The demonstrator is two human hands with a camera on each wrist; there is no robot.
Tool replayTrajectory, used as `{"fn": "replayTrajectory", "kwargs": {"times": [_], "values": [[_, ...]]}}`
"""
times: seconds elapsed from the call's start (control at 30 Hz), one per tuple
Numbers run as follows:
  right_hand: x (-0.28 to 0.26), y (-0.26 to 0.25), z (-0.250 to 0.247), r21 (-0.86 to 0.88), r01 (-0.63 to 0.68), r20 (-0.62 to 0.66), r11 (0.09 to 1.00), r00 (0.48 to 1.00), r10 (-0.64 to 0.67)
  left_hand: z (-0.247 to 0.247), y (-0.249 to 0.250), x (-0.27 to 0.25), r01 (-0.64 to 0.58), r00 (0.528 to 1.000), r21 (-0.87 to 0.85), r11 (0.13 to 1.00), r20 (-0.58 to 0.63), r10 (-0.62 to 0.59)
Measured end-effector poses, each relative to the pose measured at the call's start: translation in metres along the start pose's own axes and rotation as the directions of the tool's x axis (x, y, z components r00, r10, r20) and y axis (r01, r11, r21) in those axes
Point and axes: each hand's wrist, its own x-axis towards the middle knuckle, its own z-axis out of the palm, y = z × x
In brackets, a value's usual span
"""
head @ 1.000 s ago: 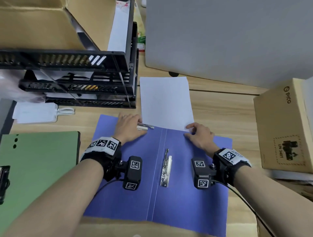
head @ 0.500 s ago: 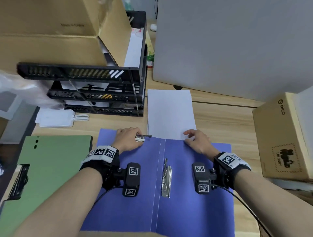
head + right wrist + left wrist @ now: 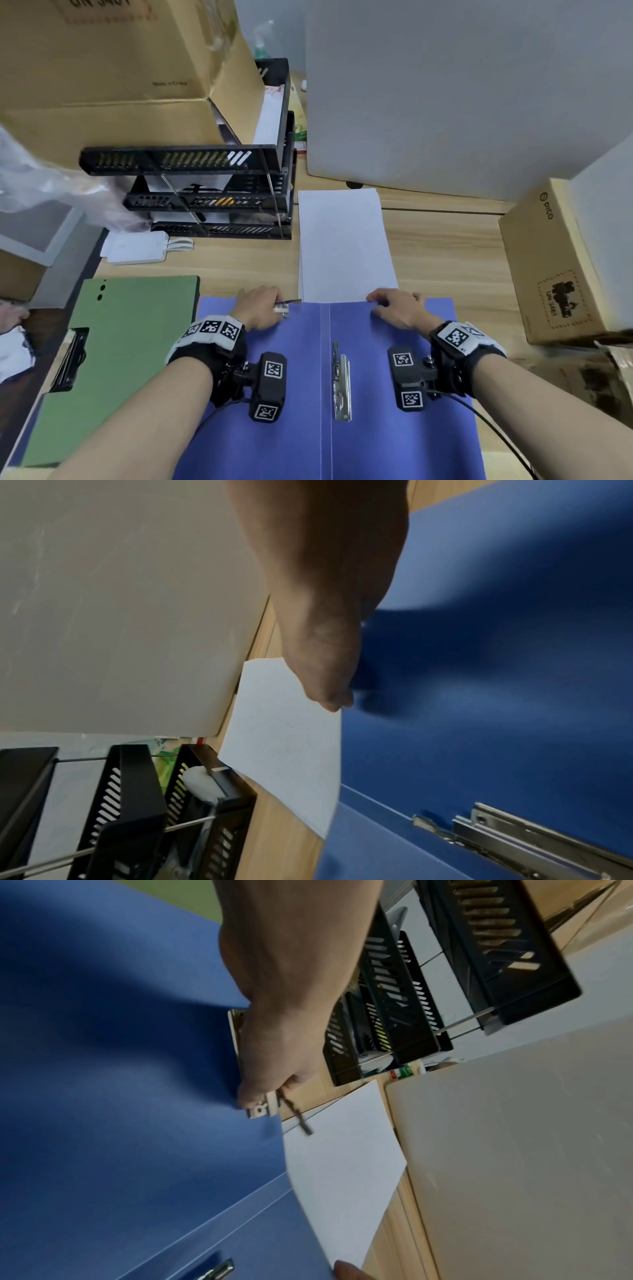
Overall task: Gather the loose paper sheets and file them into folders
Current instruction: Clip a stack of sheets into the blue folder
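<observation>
- Blue folder (image 3: 376, 394): lies open and flat on the wooden desk, both covers spread, a fold line down the middle. A silver metal clip bar (image 3: 342, 383) sits just right of the spine.
- White paper sheets (image 3: 344, 246): a thin, neat stack, blank on top, lying flat just beyond the folder, its near edge meeting the folder's far edge.

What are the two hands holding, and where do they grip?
The left hand pinches a small metal clip at one end. The right hand pinches the white paper stack at its near right corner.
</observation>
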Motion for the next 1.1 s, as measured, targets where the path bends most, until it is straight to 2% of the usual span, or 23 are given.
{"fn": "replayTrajectory", "kwargs": {"times": [0.07, 0.13, 0.23, 0.3, 0.37, 0.5, 0.7, 0.77, 0.87, 1.1], "values": [[0.002, 0.005, 0.01, -0.014, -0.018, 0.11, 1.0, 0.994, 0.02, 0.006, -0.002, 0.0, -0.03, 0.993, 0.006, 1.0, 0.115, 0.029], [0.007, 0.011, 0.016, 0.097, -0.018, 0.148, 0.995, 0.989, 0.004, 0.007, -0.001, 0.004, -0.049, 0.981, -0.092, 0.995, 0.181, 0.065], [0.014, 0.016, 0.011, 0.288, -0.042, 0.006, 0.957, 0.999, 0.041, -0.005, 0.008, 0.017, -0.005, 0.995, -0.364, 0.931, 0.089, 0.041], [0.021, 0.018, 0.001, 0.373, -0.077, -0.054, 0.925, 0.993, 0.104, -0.016, 0.014, 0.03, 0.024, 1.0, -0.474, 0.88, 0.013, -0.02], [0.029, 0.02, -0.007, 0.477, -0.097, -0.087, 0.873, 0.984, 0.157, -0.023, 0.02, 0.045, 0.053, 0.997, -0.585, 0.809, -0.012, -0.074], [0.043, 0.023, -0.014, 0.639, -0.14, -0.06, 0.756, 0.971, 0.231, -0.023, 0.03, 0.063, 0.113, 0.988, -0.708, 0.697, 0.008, -0.153], [0.051, 0.022, -0.008, 0.691, -0.168, -0.004, 0.703, 0.972, 0.236, -0.014, 0.04, 0.07, 0.138, 0.979, -0.815, 0.563, 0.027, -0.201], [0.051, 0.021, -0.008, 0.69, -0.156, -0.028, 0.707, 0.97, 0.241, -0.015, 0.041, 0.069, 0.151, 0.975, -0.813, 0.562, 0.027, -0.222], [0.051, 0.022, -0.007, 0.704, -0.152, -0.057, 0.693, 0.962, 0.269, -0.018, 0.044, 0.066, 0.152, 0.976, -0.774, 0.614, 0.02, -0.217], [0.053, 0.018, -0.006, 0.742, -0.135, -0.117, 0.657, 0.938, 0.325, -0.019, 0.048, 0.066, 0.126, 0.961, -0.727, 0.675, -0.08, -0.266]]}}
